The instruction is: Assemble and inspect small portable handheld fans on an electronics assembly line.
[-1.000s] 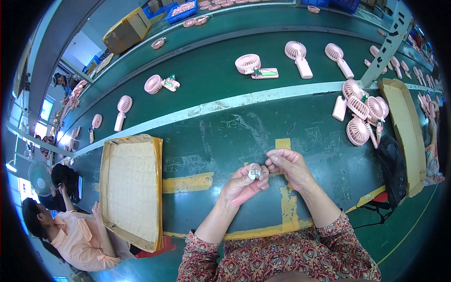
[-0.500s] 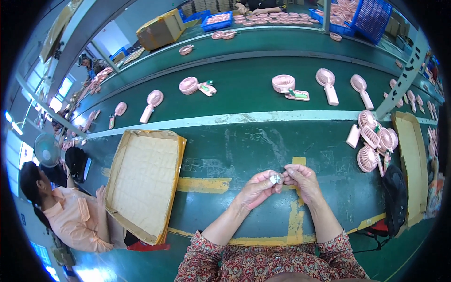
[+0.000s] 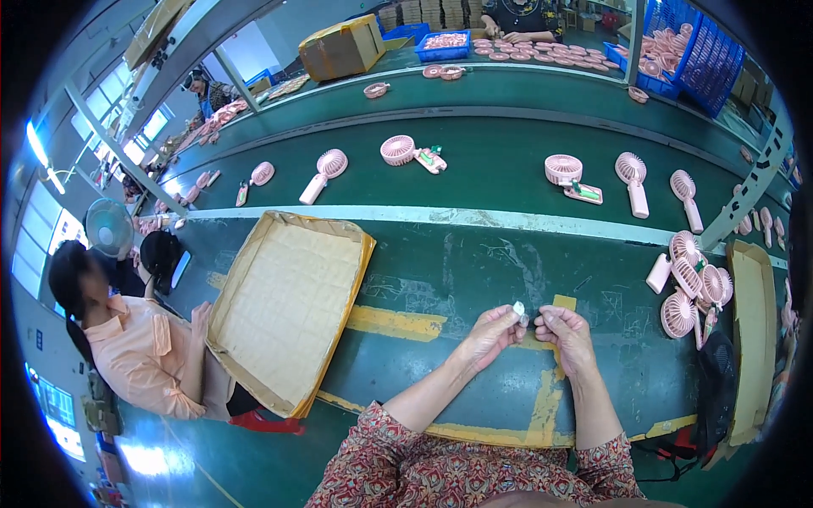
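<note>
My left hand (image 3: 495, 335) is closed in a pinch above the green workbench (image 3: 474, 389). Something small and whitish (image 3: 519, 310) shows at its thumb tip; I cannot tell whether it is a held piece or a wrap on the thumb. Just to the right, my right hand (image 3: 569, 337) also has thumb and fingertips pressed together, and whatever they hold is too small to make out. A narrow gap separates the two hands. Nearest to the right hand lies a pile of pink handheld fans (image 3: 679, 313), at the bench's right side.
A shallow cardboard tray (image 3: 279, 305) stands at the left, beside a seated person (image 3: 140, 347). Pink fans (image 3: 332, 164) lie spaced along the green conveyor (image 3: 483, 169), some with green parts exposed. At the right are a dark bag (image 3: 716, 385) and another cardboard tray (image 3: 752, 339).
The whole view has shifted, so bench and conveyor things appear farther right. My hands have drawn slightly apart, both still pinched.
</note>
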`<action>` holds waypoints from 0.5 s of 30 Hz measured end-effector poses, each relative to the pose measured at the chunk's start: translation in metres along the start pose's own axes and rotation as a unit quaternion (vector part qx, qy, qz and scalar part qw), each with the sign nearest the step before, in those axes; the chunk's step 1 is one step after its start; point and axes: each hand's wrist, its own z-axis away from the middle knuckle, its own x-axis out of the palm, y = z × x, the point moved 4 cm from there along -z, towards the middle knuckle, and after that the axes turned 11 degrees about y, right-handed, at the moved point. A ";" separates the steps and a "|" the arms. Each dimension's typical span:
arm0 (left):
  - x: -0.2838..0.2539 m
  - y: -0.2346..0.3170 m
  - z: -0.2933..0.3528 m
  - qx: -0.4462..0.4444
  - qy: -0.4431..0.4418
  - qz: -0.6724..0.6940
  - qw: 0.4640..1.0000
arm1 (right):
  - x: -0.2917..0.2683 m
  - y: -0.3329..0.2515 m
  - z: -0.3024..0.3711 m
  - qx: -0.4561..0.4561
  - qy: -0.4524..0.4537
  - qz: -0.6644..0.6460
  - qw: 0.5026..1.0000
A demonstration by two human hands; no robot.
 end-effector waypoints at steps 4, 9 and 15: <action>0.003 0.004 0.002 -0.003 0.005 0.013 1.000 | 0.001 0.000 -0.001 -0.005 0.001 0.007 1.000; -0.002 -0.001 -0.002 0.008 0.000 -0.009 1.000 | -0.001 0.000 -0.005 -0.059 0.037 0.053 0.996; -0.006 -0.006 -0.005 0.014 -0.001 -0.014 1.000 | -0.004 -0.001 -0.006 -0.095 0.067 0.090 0.989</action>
